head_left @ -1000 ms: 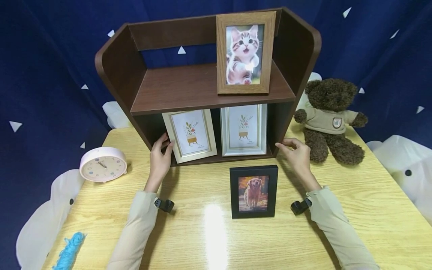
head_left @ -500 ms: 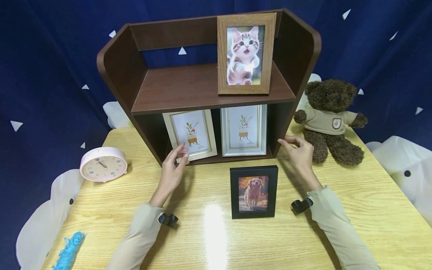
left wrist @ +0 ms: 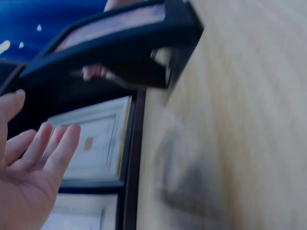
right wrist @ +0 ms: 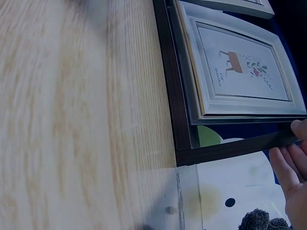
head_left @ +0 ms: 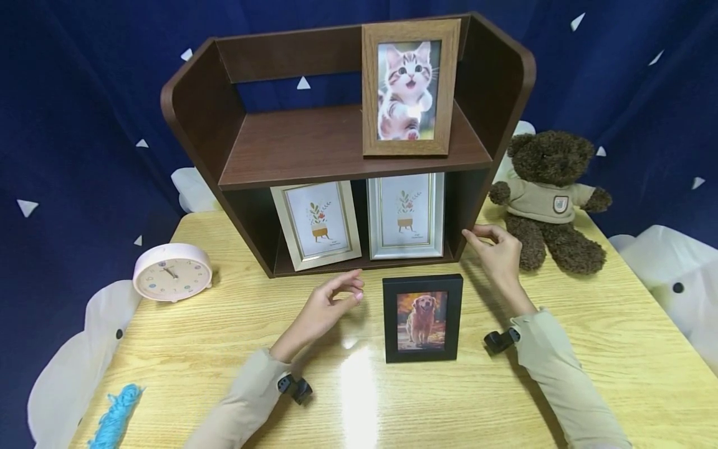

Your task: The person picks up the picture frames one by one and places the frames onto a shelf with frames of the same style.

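Note:
My left hand (head_left: 325, 307) hovers over the table, fingers loosely bent around nothing, a little left of the black picture frame (head_left: 388, 324) with a dog photo. In the left wrist view that black frame (left wrist: 187, 24) looms tilted beyond my spread fingers (left wrist: 62, 148). My right hand (head_left: 498, 254) pinches the right side panel of the dark brown shelf (head_left: 336, 178); in the right wrist view the thumb (right wrist: 300, 128) lies on one side of the panel and the fingers on the other. On the lower level stand a cream picture frame (head_left: 353, 231) and a silver-white picture frame (head_left: 406, 252).
A wooden picture frame (head_left: 370, 93) with a kitten photo stands on the upper level. Right of the shelf sits a brown teddy bear (head_left: 544, 199). A pink clock (head_left: 172, 274) and blue yarn (head_left: 114, 418) lie to the left on the wooden table (head_left: 224, 349).
My left hand has left the cream frame's lower left side and moved right and toward me, over the table near the black frame. My right hand stays at the shelf's side, shifted only slightly.

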Action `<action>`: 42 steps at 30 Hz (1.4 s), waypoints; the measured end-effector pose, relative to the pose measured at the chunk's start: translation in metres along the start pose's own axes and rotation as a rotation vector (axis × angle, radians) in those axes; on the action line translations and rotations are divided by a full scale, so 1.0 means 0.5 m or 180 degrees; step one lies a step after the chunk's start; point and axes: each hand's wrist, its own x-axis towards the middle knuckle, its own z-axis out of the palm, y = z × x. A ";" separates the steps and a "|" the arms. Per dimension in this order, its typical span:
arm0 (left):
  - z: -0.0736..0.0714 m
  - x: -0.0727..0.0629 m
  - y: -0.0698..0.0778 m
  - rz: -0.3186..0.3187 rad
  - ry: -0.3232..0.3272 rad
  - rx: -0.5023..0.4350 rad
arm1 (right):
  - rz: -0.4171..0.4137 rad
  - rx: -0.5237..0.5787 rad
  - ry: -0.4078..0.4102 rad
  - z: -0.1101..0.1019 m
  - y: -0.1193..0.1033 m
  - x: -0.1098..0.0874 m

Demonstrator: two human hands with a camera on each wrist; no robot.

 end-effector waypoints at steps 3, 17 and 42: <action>0.018 -0.004 -0.001 -0.0061 -0.0278 -0.0070 | -0.0022 -0.0019 0.0029 0.000 -0.002 0.000; 0.070 -0.014 -0.030 -0.0044 -0.0526 -0.0485 | -0.0108 0.0047 0.0024 0.002 -0.001 -0.002; 0.086 -0.024 -0.058 0.0000 -0.0366 -0.0335 | -0.0180 0.0032 0.0058 -0.001 0.001 0.001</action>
